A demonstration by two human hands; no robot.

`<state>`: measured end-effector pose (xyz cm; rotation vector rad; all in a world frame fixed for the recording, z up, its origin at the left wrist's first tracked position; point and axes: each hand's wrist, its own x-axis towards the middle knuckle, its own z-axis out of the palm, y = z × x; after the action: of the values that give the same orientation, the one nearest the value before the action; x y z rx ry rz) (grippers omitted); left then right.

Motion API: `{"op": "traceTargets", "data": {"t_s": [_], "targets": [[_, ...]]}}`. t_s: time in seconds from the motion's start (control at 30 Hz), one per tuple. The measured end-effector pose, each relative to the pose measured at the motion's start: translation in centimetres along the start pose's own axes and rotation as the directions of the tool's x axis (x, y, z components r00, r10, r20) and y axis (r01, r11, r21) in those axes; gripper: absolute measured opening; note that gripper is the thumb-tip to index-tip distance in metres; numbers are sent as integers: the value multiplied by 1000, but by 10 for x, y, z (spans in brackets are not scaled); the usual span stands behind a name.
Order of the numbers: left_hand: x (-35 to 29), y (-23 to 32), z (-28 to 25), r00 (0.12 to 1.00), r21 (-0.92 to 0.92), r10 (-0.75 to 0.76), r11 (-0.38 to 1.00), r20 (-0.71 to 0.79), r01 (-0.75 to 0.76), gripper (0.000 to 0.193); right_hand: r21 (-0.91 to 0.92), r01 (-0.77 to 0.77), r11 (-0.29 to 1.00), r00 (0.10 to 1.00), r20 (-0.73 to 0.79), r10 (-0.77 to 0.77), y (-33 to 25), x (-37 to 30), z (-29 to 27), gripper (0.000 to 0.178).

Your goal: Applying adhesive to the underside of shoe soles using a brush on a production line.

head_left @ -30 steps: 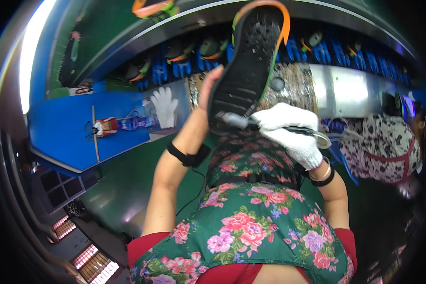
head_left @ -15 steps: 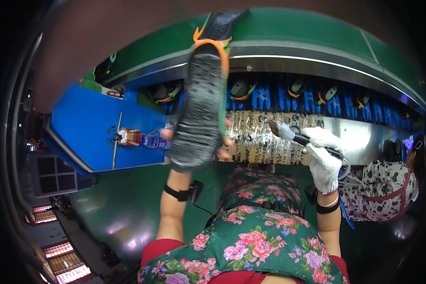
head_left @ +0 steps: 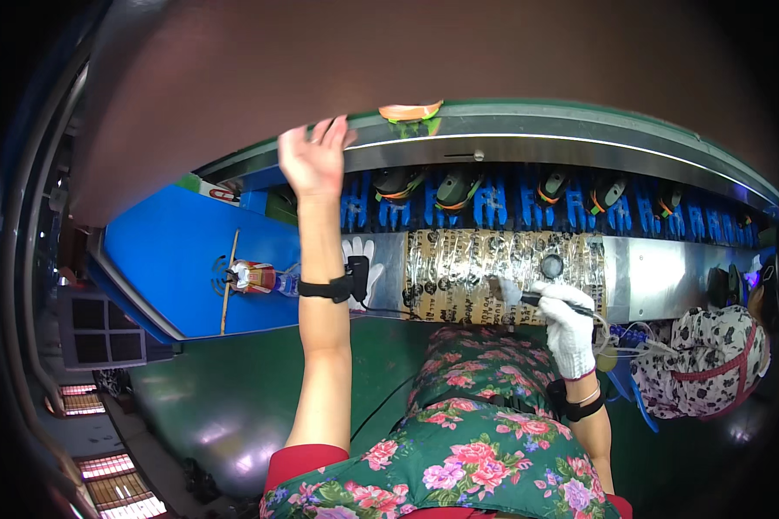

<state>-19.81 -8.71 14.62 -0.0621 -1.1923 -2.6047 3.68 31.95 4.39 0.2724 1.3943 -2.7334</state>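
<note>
My bare left hand [head_left: 313, 163] is raised at the far edge of the bench, fingers spread and holding nothing. A shoe with an orange edge [head_left: 409, 112] sits to the right of it on the upper ledge, mostly hidden by a brown surface. My right hand [head_left: 568, 327], in a white knitted glove, grips a brush [head_left: 515, 294] by its black handle; a pale tube or cord trails from it. Its bristles are over the film-covered cardboard [head_left: 459, 268]. Just beyond the brush is a small round dark object [head_left: 551, 265].
Several shoes [head_left: 457, 187] rest on blue racks [head_left: 491, 208] below the metal rail [head_left: 571, 151]. A white glove [head_left: 374, 275] lies beside my left forearm. On the blue table [head_left: 169, 259] are a stick [head_left: 231, 281] and a bottle [head_left: 287, 281]. Another person [head_left: 710, 355] is at the right.
The dark-soled shoe is out of my left hand, which has reached up and away and opened. My right hand with the brush has shifted slightly nearer and left. Another shoe shows on the racks.
</note>
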Motion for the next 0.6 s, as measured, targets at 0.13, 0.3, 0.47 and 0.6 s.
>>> {"op": "traceTargets", "data": {"t_s": [0.13,0.3,0.47,0.6], "targets": [[9,-48,61,921,870,148,300,362,-390,50,93,-15,996,998,-64,21,2,-4,-17,23],[-8,-56,70,896,835,236,334,376,-438,35,113,-29,993,987,-153,46,8,-14,-28,23],[-144,-43,52,965,724,254,653,67,-223,36,260,7,966,981,-188,44,-11,-23,-23,25],[-179,-62,43,974,308,-219,933,65,189,93,339,19,940,984,-174,43,-30,-29,-10,25]]}}
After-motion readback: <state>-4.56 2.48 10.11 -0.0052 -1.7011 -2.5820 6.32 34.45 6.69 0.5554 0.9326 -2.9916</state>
